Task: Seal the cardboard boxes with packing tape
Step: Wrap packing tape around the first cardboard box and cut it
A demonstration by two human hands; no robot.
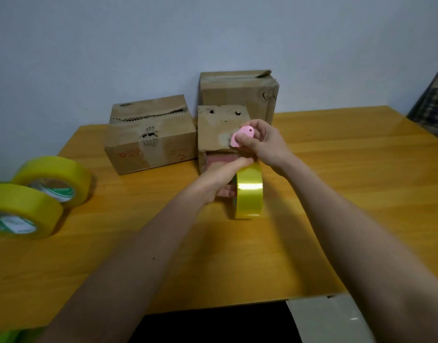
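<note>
The right hand (258, 141) is pinching a small pink cutter (240, 138) between thumb and curled fingers, just above centre of the frame. Right below it, the left hand (221, 180) is gripping a yellow tape roll (248, 194), fingers curled through its core, the roll standing on edge over the bench (336, 194). Just behind both hands, a small cardboard box (216, 131) is sitting with its front flap gaping. To its left, a second box (151, 134) with a torn top seam; behind, against the wall, a taller third box (237, 91). Far left of the frame, two spare tape rolls (39, 196) are leaning together on the bench.
</note>
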